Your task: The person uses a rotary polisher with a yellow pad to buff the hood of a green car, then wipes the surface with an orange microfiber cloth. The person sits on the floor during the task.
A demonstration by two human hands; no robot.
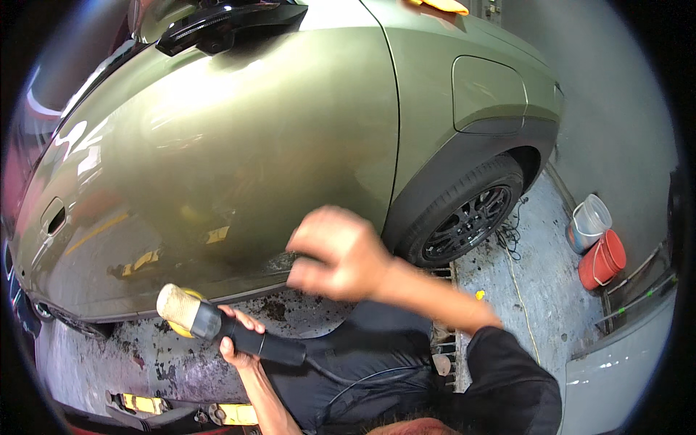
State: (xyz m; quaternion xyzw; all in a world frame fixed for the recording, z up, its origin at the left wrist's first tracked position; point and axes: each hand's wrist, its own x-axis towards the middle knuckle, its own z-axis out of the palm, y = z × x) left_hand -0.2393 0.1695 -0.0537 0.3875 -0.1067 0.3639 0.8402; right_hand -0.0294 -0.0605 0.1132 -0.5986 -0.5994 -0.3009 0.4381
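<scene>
My left hand (244, 335) is wrapped round the black body of a corded polisher (284, 351). The tool's head has a cream-coloured cover, with a yellow pad (181, 330) showing at its edge. It is held low, beside the bottom of a glossy green car door (290, 138). My right hand (335, 254) is raised in front of the lower door, blurred by motion. A gap shows between its thumb and curled fingers, and nothing is visible in it. Whether this hand touches the door I cannot tell. The polisher's cable (341, 378) runs across my dark clothes.
Right of the door are a black wheel (467, 221) and a fuel flap (489, 94). A red bucket (603, 259) and a clear bucket (589, 221) stand by the grey wall. A cord (518, 283) trails over the dirty floor. An orange cloth (444, 6) lies on the car.
</scene>
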